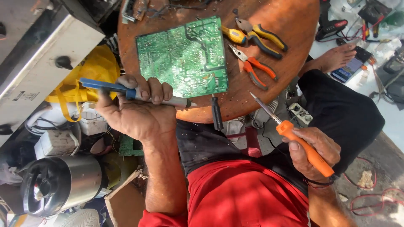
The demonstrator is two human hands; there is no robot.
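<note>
Two tools are in hand at the near edge of the round wooden table (290,25). His left hand (136,111) is clenched around a blue-handled desoldering pump (139,93), whose tip sits just beside the near edge of the green circuit board (183,56) lying solder-side up on the table. His right hand (313,149) grips an orange soldering iron (294,136), its tip raised toward the table rim. Farther right on the table lie yellow-handled pliers (263,38) and orange-handled pliers (254,69).
</note>
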